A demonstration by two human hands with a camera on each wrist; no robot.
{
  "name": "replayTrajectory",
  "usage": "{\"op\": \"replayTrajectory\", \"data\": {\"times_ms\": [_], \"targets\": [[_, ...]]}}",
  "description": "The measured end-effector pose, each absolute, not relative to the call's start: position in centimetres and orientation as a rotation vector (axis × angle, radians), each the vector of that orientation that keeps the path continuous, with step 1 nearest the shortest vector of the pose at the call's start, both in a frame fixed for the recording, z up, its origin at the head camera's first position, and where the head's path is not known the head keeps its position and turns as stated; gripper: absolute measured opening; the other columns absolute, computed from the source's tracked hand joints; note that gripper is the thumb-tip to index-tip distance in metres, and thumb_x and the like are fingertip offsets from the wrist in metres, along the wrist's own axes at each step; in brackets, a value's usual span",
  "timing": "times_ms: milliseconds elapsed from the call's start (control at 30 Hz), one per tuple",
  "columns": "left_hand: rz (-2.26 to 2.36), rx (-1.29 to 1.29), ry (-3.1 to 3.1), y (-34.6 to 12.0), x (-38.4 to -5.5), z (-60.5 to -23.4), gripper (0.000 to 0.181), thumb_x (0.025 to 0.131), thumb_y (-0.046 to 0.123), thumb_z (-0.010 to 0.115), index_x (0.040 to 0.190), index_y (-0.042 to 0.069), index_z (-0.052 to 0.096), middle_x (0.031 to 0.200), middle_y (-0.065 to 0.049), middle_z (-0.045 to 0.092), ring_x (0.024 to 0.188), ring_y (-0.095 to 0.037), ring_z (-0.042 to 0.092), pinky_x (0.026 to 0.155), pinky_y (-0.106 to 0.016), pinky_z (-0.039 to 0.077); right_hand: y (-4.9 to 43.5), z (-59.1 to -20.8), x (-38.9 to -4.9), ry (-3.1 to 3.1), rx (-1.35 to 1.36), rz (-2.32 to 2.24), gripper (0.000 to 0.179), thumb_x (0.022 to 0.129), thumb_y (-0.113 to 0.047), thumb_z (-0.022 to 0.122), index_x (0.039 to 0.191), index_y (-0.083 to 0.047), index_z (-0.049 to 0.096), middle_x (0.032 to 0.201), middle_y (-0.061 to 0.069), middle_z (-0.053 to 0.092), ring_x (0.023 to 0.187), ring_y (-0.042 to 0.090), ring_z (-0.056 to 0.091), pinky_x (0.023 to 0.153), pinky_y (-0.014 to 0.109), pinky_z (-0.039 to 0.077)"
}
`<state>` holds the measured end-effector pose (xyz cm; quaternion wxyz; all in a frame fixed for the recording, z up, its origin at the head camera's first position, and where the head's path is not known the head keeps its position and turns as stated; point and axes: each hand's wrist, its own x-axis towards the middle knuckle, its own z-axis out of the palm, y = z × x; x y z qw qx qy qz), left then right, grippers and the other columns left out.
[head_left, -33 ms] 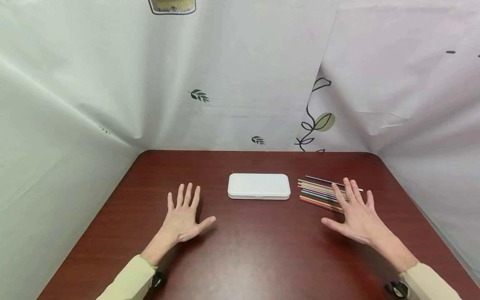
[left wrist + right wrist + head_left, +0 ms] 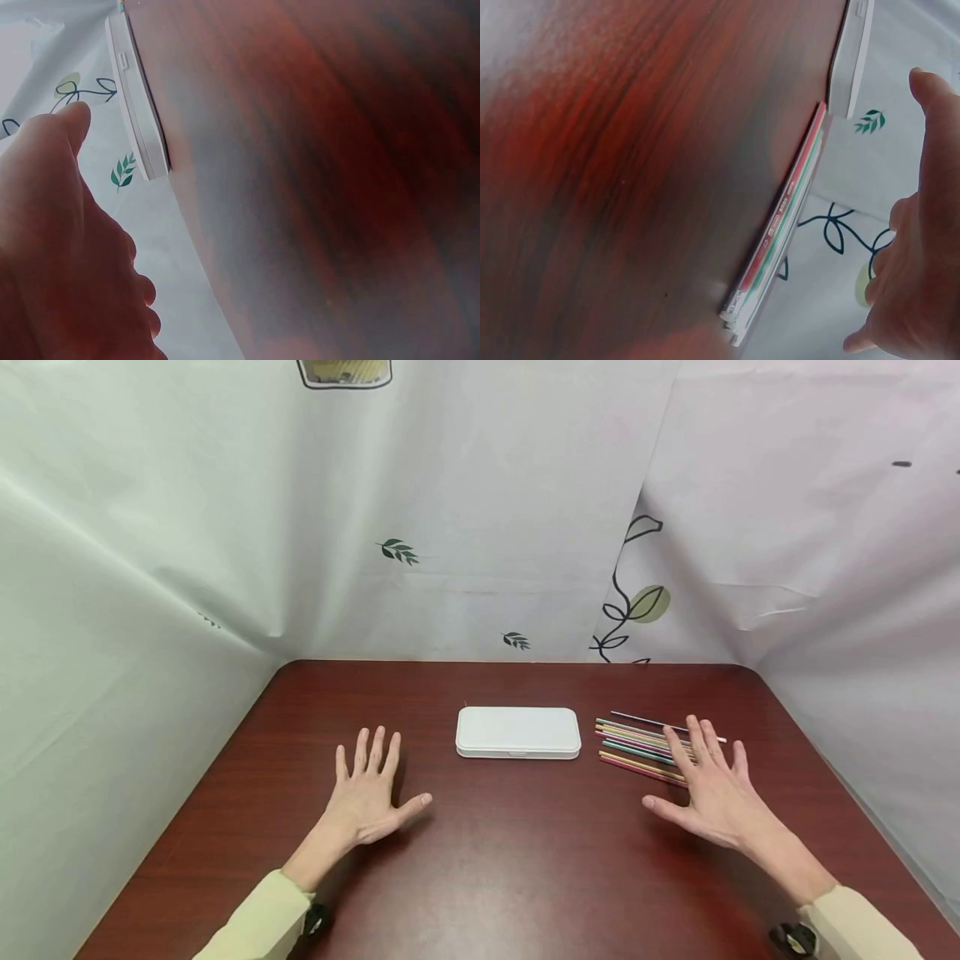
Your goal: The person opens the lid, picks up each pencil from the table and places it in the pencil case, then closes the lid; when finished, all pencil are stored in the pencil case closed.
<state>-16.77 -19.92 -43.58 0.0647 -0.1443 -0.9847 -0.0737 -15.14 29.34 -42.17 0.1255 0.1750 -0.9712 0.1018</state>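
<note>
A closed white pencil case [image 2: 517, 732] lies flat towards the back middle of the table. To its right are several colored pencils [image 2: 637, 745], laid side by side in a loose row. My left hand [image 2: 367, 802] is held over the table left of the case, fingers spread and holding nothing. My right hand [image 2: 716, 797], also spread and without anything in it, is over the right side. Its fingers hide the near right ends of some pencils in the head view. In the right wrist view a red pencil [image 2: 780, 210] shows printed marks, and the hand appears apart from it.
A dark red-brown wooden table [image 2: 480, 860] carries these things. Pale cloth [image 2: 480, 510] with printed leaves hangs behind it and along both sides, close to the table's edges. Dark wrist devices [image 2: 795, 939] sit at both sleeves.
</note>
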Motion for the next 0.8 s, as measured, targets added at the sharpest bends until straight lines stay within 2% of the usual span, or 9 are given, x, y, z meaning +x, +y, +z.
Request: {"op": "replayTrajectory", "data": {"times_ms": [133,200,267,333,400,500,600,700,800], "targets": [[-0.23,-0.438,-2.972,-20.0,-16.7,-43.5,0.109,0.086,0.072,0.055,0.156,-0.004,0.023,0.161,-0.026,0.016,0.148,-0.044,0.002,0.111,-0.066,0.001,29.1,-42.0,-15.4,-2.818,0.54,0.299,0.105,0.082,-0.063,0.07,0.155,0.001,0.029,0.159,0.032,0.011,0.149,0.042,0.002,0.107,0.071,-0.002],[-0.244,-0.447,-2.968,-20.0,-16.7,-43.4,0.107,0.087,0.07,0.057,0.155,-0.006,0.024,0.159,-0.028,0.02,0.148,-0.045,0.008,0.111,-0.065,0.005,28.9,-42.1,-15.6,-2.768,0.591,0.299,0.101,0.082,-0.061,0.071,0.153,0.002,0.034,0.157,0.032,0.019,0.147,0.044,0.013,0.107,0.07,0.007],[-0.264,-0.469,-2.938,-20.0,-17.0,-43.3,0.098,0.087,0.061,0.062,0.151,-0.008,0.034,0.153,-0.03,0.033,0.143,-0.046,0.024,0.112,-0.062,0.016,28.4,-42.2,-16.2,-2.649,0.682,0.319,0.088,0.088,-0.058,0.066,0.146,0.004,0.045,0.15,0.032,0.037,0.14,0.044,0.033,0.105,0.067,0.021],[-0.32,-0.473,-2.89,-19.8,-17.5,-43.2,0.078,0.087,0.049,0.068,0.139,-0.006,0.052,0.137,-0.028,0.054,0.129,-0.045,0.048,0.104,-0.058,0.035,27.5,-42.6,-17.0,-2.477,0.789,0.339,0.07,0.094,-0.053,0.059,0.133,0.005,0.058,0.132,0.028,0.057,0.121,0.043,0.055,0.095,0.062,0.037],[-0.423,-0.472,-2.831,-19.4,-18.4,-43.1,0.053,0.086,0.037,0.072,0.121,-0.002,0.066,0.111,-0.019,0.068,0.105,-0.038,0.064,0.087,-0.053,0.049,26.2,-42.9,-18.1,-2.303,0.896,0.37,0.055,0.098,-0.045,0.052,0.118,0.004,0.068,0.111,0.022,0.069,0.099,0.04,0.067,0.081,0.057,0.048],[-0.669,-0.476,-2.768,-18.2,-20.4,-43.2,0.033,0.084,0.026,0.076,0.105,0.003,0.07,0.089,-0.007,0.068,0.083,-0.028,0.066,0.072,-0.047,0.051,23.6,-43.3,-19.9,-2.15,1.034,0.438,0.037,0.098,-0.03,0.056,0.104,0.002,0.073,0.096,0.015,0.072,0.084,0.035,0.07,0.071,0.052,0.053],[-0.906,-0.519,-2.762,-16.7,-22.7,-43.6,0.052,0.081,0.026,0.08,0.12,-0.003,0.062,0.105,-0.012,0.065,0.097,-0.03,0.062,0.085,-0.046,0.048,20.8,-43.8,-21.5,-2.116,1.125,0.464,0.025,0.088,-0.019,0.068,0.102,0.001,0.074,0.098,0.013,0.072,0.086,0.031,0.069,0.073,0.05,0.054],[-1.053,-0.558,-2.803,-15.4,-24.4,-44.0,0.083,0.076,0.029,0.085,0.14,-0.007,0.045,0.13,-0.021,0.055,0.122,-0.037,0.05,0.099,-0.049,0.041,18.4,-44.3,-22.7,-2.139,1.167,0.433,0.033,0.079,-0.016,0.076,0.107,0.001,0.073,0.108,0.015,0.07,0.096,0.031,0.066,0.078,0.049,0.052],[-1.139,-0.595,-2.856,-14.3,-25.4,-44.3,0.103,0.072,0.031,0.089,0.15,-0.006,0.033,0.144,-0.022,0.045,0.135,-0.039,0.036,0.106,-0.051,0.034,16.8,-44.6,-23.6,-2.155,1.198,0.396,0.042,0.076,-0.017,0.081,0.112,0.001,0.071,0.116,0.017,0.067,0.104,0.032,0.064,0.081,0.05,0.049]]}}
